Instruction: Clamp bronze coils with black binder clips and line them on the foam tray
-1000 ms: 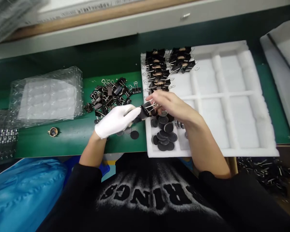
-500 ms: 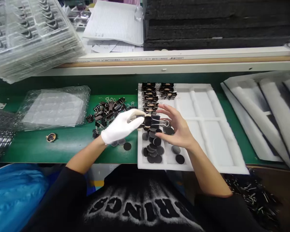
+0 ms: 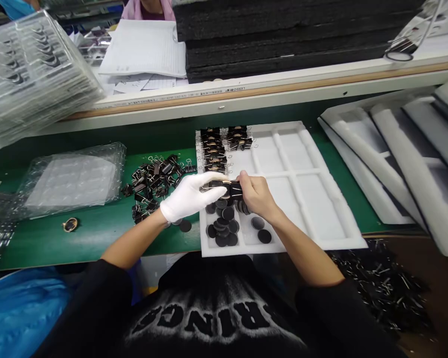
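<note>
My left hand (image 3: pixel 194 196), in a white glove, grips the left side of a small round piece with black binder clips (image 3: pixel 236 190) on it. Bare fingers of my right hand (image 3: pixel 259 196) are closed on the clip at the right side of that piece. Both hands are over the left part of a white foam tray (image 3: pixel 328 243). Black discs (image 3: pixel 222 226) lie in the tray just below my hands. Above them, clipped pieces (image 3: pixel 213 149) stand in a column, with a shorter group beside it. Loose binder clips (image 3: pixel 153 176) are heaped left of the tray.
Clear plastic trays (image 3: pixel 74 179) lie at the left, near a small round gold-rimmed piece (image 3: pixel 70 224). More foam trays (image 3: pixel 381 149) lean at the right. A shelf edge (image 3: pixel 216 102) crosses behind, holding stacked black foam (image 3: pixel 283 40). A person in pink (image 3: pixel 168 10) is beyond.
My right hand has gone from open fingers beside the clip to closed on it; the clip's wire handles are now hidden. The camera view has turned slightly, shifting the bench leftward.
</note>
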`<state>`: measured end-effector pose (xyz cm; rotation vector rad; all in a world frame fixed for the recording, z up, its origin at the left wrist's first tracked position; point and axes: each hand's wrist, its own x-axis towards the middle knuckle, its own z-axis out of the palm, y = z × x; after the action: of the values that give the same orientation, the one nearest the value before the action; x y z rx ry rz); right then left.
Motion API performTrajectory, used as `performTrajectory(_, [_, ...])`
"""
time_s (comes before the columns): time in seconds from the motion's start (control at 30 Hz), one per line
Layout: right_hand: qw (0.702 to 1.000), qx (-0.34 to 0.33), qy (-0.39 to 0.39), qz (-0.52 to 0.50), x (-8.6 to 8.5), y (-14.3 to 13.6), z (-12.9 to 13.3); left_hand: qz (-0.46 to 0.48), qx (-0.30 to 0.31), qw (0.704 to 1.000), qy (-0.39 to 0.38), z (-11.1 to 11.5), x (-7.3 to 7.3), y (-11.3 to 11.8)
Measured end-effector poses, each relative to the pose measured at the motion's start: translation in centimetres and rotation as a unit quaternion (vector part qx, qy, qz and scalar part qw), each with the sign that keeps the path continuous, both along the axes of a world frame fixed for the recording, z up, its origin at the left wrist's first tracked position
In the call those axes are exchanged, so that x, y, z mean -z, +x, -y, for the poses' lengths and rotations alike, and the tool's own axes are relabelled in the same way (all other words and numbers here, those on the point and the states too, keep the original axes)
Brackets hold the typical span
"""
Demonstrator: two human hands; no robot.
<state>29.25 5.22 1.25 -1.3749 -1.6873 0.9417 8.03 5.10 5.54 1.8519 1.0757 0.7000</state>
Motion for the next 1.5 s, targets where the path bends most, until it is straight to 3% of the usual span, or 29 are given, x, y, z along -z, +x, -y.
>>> performTrajectory(0.1, [0.999,0.031,0.004,0.025,0.0,0.4,-0.5,-0.064,-0.004,0.998,0.027,-0.5,-0.2,0.5])
performTrajectory(0.23, [0.997,0.050,0.021,0.054,0.4,1.2,-1.5,-0.177,0.043,0.982,0.057,-2.2,-0.7,1.7])
performTrajectory(0.37, [0.994,0.084,0.040,0.059,1.6,3.3,-3.1,-0.230,0.103,0.966,0.059,-5.3,-1.1,3.9])
performTrajectory(0.43, [0.990,0.117,0.055,0.060,2.5,4.9,-4.2,-0.270,0.088,0.953,0.104,-7.4,-0.9,5.3])
performTrajectory(0.6, [0.971,0.214,0.081,0.069,5.2,8.3,-6.5,-0.344,0.013,0.919,0.190,-13.3,0.7,8.9])
performTrajectory(0.73, [0.972,0.199,0.073,0.101,7.0,8.2,-7.2,-0.390,0.019,0.897,0.206,-16.0,2.8,10.8])
performTrajectory(0.87, [0.975,0.162,0.054,0.140,7.8,7.2,-7.5,-0.423,0.027,0.879,0.220,-16.4,4.1,10.8])
performTrajectory(1.1, [0.972,0.119,0.032,0.199,7.8,6.6,-7.3,-0.456,0.034,0.862,0.220,-16.3,4.4,10.0])
performTrajectory(1.33, [0.959,0.116,0.027,0.256,7.7,6.0,-6.9,-0.475,-0.002,0.857,0.200,-15.6,3.5,7.8])
performTrajectory(1.5, [0.950,0.134,0.020,0.281,7.7,5.5,-7.1,-0.483,0.053,0.860,0.154,-16.4,2.5,6.1])
